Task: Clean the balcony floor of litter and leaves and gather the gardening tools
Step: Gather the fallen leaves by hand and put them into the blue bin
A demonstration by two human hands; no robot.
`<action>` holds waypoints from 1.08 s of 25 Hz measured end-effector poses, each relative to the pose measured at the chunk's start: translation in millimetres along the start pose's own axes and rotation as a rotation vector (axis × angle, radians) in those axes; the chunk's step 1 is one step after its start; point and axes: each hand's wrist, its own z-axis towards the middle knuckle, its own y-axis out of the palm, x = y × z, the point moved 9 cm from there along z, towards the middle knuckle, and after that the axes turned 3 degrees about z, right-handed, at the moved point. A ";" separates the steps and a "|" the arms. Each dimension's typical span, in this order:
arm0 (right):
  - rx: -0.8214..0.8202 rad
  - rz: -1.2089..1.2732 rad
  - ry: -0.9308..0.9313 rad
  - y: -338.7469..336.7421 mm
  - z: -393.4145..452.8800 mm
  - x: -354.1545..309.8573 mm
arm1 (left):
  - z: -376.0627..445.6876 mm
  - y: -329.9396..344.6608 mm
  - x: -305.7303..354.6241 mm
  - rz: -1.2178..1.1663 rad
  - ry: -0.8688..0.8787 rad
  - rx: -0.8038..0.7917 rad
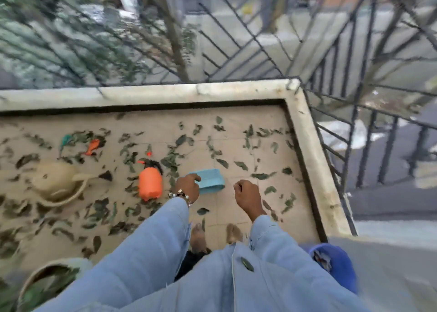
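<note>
Both hands hover above the leaf-strewn floor [236, 151], poised to start; left hand [188, 186] loosely curled, empty. Right hand [246, 194] fisted, apparently empty.

Beige tiled floor [236, 151], strewn with dark green leaves [170, 162]; orange sprayer [150, 186]; light blue cloth [211, 181]; tan watering can [55, 180]; pale blue sleeves [151, 248].

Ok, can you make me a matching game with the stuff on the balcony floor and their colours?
Things:
1. watering can
2. sprayer
3. cloth
4. bin

Colours:
A. dark blue
B. orange
C. beige
D. light blue

Pairs: 1-C, 2-B, 3-D, 4-A
</note>
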 end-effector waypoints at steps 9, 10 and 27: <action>-0.337 -0.295 -0.527 91.1 31.4 -169.5 | -52.0 -89.0 -142.0 -0.239 -0.381 0.329; -0.358 -0.323 -0.563 100.8 30.7 -180.4 | -58.1 -90.9 -150.2 -0.262 -0.407 0.347; -0.649 -0.735 -1.017 356.9 -17.2 -348.9 | -100.1 -154.8 -375.8 -0.331 -0.790 0.434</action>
